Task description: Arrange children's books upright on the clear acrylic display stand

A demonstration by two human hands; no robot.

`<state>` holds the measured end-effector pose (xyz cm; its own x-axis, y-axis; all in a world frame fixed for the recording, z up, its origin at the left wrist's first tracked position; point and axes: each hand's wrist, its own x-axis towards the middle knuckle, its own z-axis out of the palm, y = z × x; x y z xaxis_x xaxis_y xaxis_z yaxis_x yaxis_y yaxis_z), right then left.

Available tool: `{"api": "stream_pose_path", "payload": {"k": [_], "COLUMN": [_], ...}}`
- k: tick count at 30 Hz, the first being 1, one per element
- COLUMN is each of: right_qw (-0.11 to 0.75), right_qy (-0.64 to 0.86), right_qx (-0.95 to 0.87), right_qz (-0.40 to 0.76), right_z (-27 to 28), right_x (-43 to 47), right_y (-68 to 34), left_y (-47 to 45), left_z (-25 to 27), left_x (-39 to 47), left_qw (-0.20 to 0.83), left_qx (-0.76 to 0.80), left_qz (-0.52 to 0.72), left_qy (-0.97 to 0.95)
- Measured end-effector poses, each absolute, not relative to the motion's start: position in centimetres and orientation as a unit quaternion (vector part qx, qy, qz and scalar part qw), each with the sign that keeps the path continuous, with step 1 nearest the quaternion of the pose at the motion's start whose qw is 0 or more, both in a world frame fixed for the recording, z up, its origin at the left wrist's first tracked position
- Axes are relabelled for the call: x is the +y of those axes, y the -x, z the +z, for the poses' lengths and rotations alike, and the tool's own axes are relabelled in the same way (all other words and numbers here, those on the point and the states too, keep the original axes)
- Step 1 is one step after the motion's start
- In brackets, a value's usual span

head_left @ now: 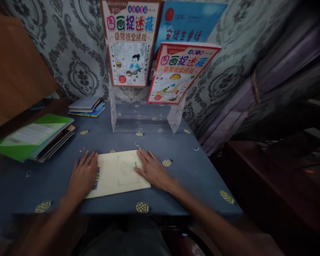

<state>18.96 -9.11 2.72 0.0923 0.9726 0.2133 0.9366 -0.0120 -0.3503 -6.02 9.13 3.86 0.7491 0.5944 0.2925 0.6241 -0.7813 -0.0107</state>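
A cream book point(109, 174) lies flat on the blue table point(181, 193), near the edge at six o'clock, with small writing in a box on it. Take the book as the middle of the clock. The left hand point(84, 174) is at nine o'clock, palm down on that end, its fingers out straight and its thumb hidden. The right hand point(152, 169) is at three o'clock, spread loosely over the other end, with its thumb on the book and apart from the fingers. Both hands touch the book, but neither is closed around it.

At one o'clock is a clear stand point(176, 119), with a brown-edged book point(130, 71), a blue book point(192, 21) and a red book point(178, 71) standing up in it. At eleven o'clock is a small pile point(86, 103). A green book point(34, 133) tops a stack near ten o'clock. A curtain point(229, 106) hangs at two o'clock.
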Motion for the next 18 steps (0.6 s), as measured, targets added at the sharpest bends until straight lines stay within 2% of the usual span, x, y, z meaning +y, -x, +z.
{"api": "stream_pose_path", "payload": {"k": [9, 18], "right_qw": [0.204, 0.200], "right_qy": [0.712, 0.715], "right_qx": [-0.670, -0.669], "right_qz": [0.049, 0.025], "right_z": [2.5, 2.1], "right_x": [-8.8, -8.9], "right_y": [-19.1, -19.2], "left_y": [-0.4, 7.3], "left_z": [4.0, 3.1], "left_x": [4.4, 8.8], "left_qw": [0.031, 0.055], "left_qx": [-0.234, -0.357], "left_qz": [-0.101, -0.144], "left_qy": [0.967, 0.922]}}
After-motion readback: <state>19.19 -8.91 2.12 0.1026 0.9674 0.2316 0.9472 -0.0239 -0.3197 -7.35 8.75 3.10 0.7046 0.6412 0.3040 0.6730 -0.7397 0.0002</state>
